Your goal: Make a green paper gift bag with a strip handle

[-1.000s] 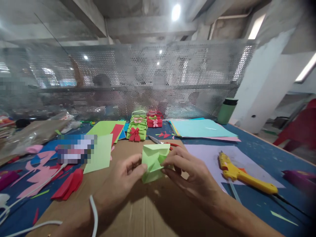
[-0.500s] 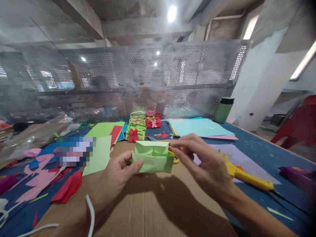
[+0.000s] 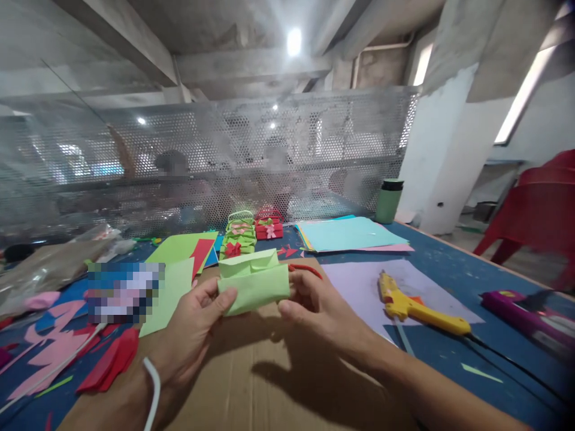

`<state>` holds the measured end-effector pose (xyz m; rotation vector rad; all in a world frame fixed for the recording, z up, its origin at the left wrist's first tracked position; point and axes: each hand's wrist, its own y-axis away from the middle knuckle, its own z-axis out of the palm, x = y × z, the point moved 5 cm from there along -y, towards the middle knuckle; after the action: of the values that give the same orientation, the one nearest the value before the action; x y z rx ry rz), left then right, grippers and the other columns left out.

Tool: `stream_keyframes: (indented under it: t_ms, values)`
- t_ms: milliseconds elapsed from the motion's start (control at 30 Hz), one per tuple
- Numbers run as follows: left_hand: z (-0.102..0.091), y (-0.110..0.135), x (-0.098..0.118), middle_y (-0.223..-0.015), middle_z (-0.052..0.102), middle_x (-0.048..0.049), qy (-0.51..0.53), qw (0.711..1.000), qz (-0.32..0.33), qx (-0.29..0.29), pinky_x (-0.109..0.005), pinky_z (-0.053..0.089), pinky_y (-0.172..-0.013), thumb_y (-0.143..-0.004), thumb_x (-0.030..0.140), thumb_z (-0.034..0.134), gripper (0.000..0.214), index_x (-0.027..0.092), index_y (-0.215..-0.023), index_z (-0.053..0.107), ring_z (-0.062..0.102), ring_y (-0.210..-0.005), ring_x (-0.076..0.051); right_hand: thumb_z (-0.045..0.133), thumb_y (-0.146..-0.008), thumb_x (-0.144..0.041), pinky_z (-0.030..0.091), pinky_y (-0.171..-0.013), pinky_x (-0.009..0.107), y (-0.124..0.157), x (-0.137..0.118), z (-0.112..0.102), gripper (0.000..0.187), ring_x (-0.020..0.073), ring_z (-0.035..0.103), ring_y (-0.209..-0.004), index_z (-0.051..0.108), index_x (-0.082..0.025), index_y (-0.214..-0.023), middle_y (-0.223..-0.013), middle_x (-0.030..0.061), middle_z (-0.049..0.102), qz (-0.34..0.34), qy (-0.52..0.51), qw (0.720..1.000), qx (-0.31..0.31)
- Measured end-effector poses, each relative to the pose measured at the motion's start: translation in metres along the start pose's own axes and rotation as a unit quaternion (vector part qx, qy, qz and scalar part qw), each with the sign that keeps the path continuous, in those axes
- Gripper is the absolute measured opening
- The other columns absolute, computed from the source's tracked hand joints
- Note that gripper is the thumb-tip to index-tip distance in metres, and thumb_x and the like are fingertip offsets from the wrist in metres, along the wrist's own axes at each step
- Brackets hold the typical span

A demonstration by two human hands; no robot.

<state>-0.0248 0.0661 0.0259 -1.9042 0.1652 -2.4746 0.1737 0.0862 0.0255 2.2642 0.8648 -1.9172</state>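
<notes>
A folded light-green paper piece (image 3: pixel 254 280), shaped like a small flat pouch, is held up between both hands above a brown cardboard sheet (image 3: pixel 269 383). My left hand (image 3: pixel 197 326) pinches its left end with thumb on top. My right hand (image 3: pixel 314 308) grips its right end with fingers curled behind it. Red-handled scissors (image 3: pixel 308 269) lie on the cardboard just behind my right hand.
A yellow glue gun (image 3: pixel 415 304) lies on lilac paper at the right, a purple tool (image 3: pixel 525 311) farther right. Finished green and red paper bags (image 3: pixel 245 233) stand at the back with stacked coloured sheets (image 3: pixel 348 234) and a green cup (image 3: pixel 389 202). Red and pink scraps (image 3: pixel 76 353) lie left. People sit behind a mesh screen.
The green piece was turned from upright to lying lengthwise. My right hand let go for a moment, lifted, then took hold of the right end again. The view swung right.
</notes>
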Motion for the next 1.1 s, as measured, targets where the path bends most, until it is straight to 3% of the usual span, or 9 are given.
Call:
stream_keyframes:
  t_ms: [133, 367, 533, 667, 900, 1100]
  values:
    - [0.005, 0.000, -0.002, -0.108, 0.075, -0.0104, -0.004, 1.000, -0.003, -0.012, -0.030, 0.057, -0.074, -0.077, 0.042, 0.083, 0.047, 0.016, -0.115, 0.072, 0.069, -0.093, -0.023, 0.077, -0.081, -0.043, 0.053, -0.064, 0.028, -0.003, 0.011, 0.006, 0.053, 0.0163, 0.064, -0.081, 0.051, -0.018, -0.121, -0.095, 0.0057, 0.067, 0.041, -0.096, 0.994, -0.013]
    - [0.002, 0.000, -0.001, -0.096, 0.077, -0.0073, -0.034, 0.999, 0.004, 0.003, -0.023, 0.053, -0.071, -0.076, 0.037, 0.084, 0.039, 0.014, -0.107, 0.074, 0.068, -0.080, -0.016, 0.078, -0.079, -0.036, 0.048, -0.061, 0.027, -0.002, 0.005, 0.011, 0.034, 0.0119, 0.062, -0.062, 0.061, -0.015, -0.100, -0.074, 0.0003, 0.066, 0.070, -0.136, 0.988, -0.032]
    - [0.000, 0.000, 0.002, -0.100, 0.076, -0.0068, -0.036, 0.999, 0.014, 0.005, -0.024, 0.055, -0.071, -0.078, 0.035, 0.082, 0.037, 0.014, -0.107, 0.073, 0.067, -0.080, -0.015, 0.081, -0.075, -0.045, 0.053, -0.059, 0.027, -0.004, 0.011, 0.009, 0.044, 0.0131, 0.065, -0.065, 0.062, -0.015, -0.102, -0.080, 0.0026, 0.069, 0.089, -0.172, 0.981, -0.031]
    - [-0.002, 0.000, 0.003, -0.099, 0.075, -0.0074, -0.040, 0.999, 0.027, 0.017, -0.024, 0.055, -0.070, -0.078, 0.036, 0.082, 0.039, 0.013, -0.107, 0.072, 0.066, -0.076, -0.014, 0.072, -0.080, -0.061, 0.055, -0.053, 0.027, -0.005, 0.019, 0.008, 0.049, 0.0138, 0.067, -0.057, 0.061, -0.015, -0.094, -0.074, 0.0043, 0.069, 0.131, -0.167, 0.977, -0.033]
    - [-0.001, 0.001, 0.002, -0.098, 0.076, -0.0090, -0.048, 0.999, 0.021, 0.015, -0.026, 0.058, -0.062, -0.075, 0.036, 0.084, 0.039, 0.013, -0.105, 0.073, 0.069, -0.077, -0.018, 0.076, -0.082, -0.048, 0.049, -0.053, 0.021, -0.002, 0.008, 0.007, 0.035, 0.0090, 0.065, -0.057, 0.061, -0.016, -0.082, -0.069, 0.0000, 0.068, 0.111, -0.111, 0.987, -0.026]
    - [-0.001, -0.001, 0.004, -0.104, 0.075, -0.0128, -0.035, 0.999, -0.001, 0.003, -0.031, 0.062, -0.059, -0.072, 0.038, 0.086, 0.047, 0.010, -0.107, 0.072, 0.072, -0.083, -0.024, 0.080, -0.074, -0.055, 0.054, -0.044, 0.024, -0.003, 0.012, 0.010, 0.044, 0.0113, 0.064, -0.048, 0.062, -0.016, -0.080, -0.065, 0.0003, 0.068, 0.164, -0.155, 0.973, -0.055]
